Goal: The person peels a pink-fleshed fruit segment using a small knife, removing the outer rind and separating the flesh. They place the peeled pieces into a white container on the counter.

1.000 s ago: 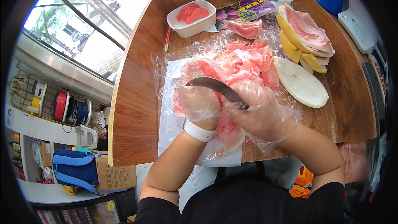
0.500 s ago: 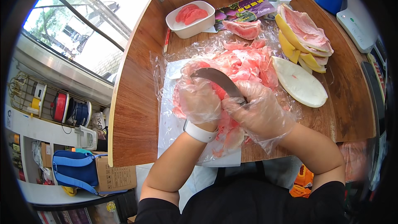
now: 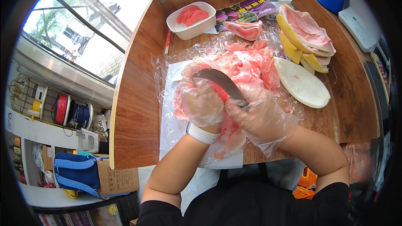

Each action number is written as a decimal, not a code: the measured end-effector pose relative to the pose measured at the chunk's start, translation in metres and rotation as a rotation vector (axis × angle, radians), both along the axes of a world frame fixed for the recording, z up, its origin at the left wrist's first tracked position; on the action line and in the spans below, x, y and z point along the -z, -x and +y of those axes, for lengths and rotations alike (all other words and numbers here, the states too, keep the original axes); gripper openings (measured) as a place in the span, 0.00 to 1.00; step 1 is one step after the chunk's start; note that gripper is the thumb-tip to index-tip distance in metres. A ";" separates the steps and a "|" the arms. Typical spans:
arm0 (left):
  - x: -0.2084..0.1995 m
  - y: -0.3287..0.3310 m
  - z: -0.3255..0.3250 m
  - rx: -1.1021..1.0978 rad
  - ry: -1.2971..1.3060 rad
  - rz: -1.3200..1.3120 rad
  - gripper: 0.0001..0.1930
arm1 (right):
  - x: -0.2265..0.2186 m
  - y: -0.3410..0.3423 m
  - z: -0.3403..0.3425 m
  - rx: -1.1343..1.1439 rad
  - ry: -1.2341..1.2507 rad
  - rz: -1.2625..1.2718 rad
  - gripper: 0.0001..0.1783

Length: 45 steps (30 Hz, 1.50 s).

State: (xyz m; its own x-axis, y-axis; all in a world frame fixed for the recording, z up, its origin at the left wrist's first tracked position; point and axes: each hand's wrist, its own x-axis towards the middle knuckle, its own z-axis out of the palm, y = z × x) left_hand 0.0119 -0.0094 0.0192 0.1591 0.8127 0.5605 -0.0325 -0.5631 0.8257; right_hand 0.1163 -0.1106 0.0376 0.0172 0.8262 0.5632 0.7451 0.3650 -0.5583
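Both my hands wear clear plastic gloves. My right hand (image 3: pixel 261 113) is closed round the handle of a curved knife (image 3: pixel 222 80), whose dark blade points left. The blade lies against a pink pomelo segment (image 3: pixel 217 91) that my left hand (image 3: pixel 202 100) grips; much of that segment is hidden by the glove and the blade. Beneath and beyond my hands spreads a heap of pink pomelo membrane scraps (image 3: pixel 251 67) on clear plastic film. An unpeeled pomelo wedge (image 3: pixel 245 30) lies past the heap. Peeled pink flesh (image 3: pixel 191 15) sits in a white bowl (image 3: pixel 190 31) at the far left.
Yellow pomelo rinds (image 3: pixel 307 37) are stacked at the right, with a white pith piece (image 3: pixel 303 83) before them. A purple printed bag (image 3: pixel 247 8) lies at the back. Wooden side panels (image 3: pixel 136 71) enclose the desk. White paper (image 3: pixel 169 129) lies under the scraps.
The knife and both hands hold nearly the same place, with only a slight shift of my right hand's fingers on the handle. The whole view has moved a little.
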 end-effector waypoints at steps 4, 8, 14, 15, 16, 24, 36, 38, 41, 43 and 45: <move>-0.003 0.002 0.001 -0.052 -0.072 0.082 0.10 | 0.001 0.001 0.002 -0.012 -0.025 0.032 0.11; 0.004 0.003 0.004 -0.118 -0.199 0.174 0.09 | -0.010 0.001 0.000 -0.002 -0.011 -0.027 0.10; -0.001 0.005 0.000 -0.002 -0.015 0.047 0.11 | -0.002 0.000 0.002 -0.029 -0.008 0.036 0.10; -0.004 0.005 -0.001 0.015 -0.001 0.028 0.11 | -0.002 0.001 0.001 -0.016 -0.013 0.052 0.10; -0.008 0.004 -0.002 0.032 0.013 0.010 0.11 | -0.001 0.001 0.001 -0.002 -0.018 0.068 0.11; -0.008 0.002 -0.006 0.040 0.016 -0.049 0.14 | -0.006 0.004 0.004 -0.024 0.045 0.140 0.13; -0.010 0.015 0.009 0.575 0.737 -0.660 0.16 | -0.024 0.004 0.006 0.208 -0.124 0.544 0.08; -0.023 0.016 0.018 0.633 0.843 -0.608 0.09 | -0.026 -0.009 0.001 0.157 0.134 0.528 0.10; -0.024 0.020 0.026 0.619 0.432 -0.213 0.09 | -0.034 -0.011 -0.002 0.070 0.293 0.412 0.10; -0.025 0.021 0.030 0.834 0.635 -0.379 0.09 | -0.030 -0.011 -0.003 -0.058 0.247 0.386 0.09; -0.028 0.019 0.027 0.985 0.812 -0.511 0.08 | -0.028 -0.010 -0.002 -0.110 0.245 0.304 0.08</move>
State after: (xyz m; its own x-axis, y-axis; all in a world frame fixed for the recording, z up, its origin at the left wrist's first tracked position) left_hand -0.0075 0.0177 0.0476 0.7773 0.6093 0.1564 -0.5300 0.5005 0.6845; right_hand 0.1267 -0.1128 0.0657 0.0570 0.9416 0.3320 0.4964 0.2618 -0.8277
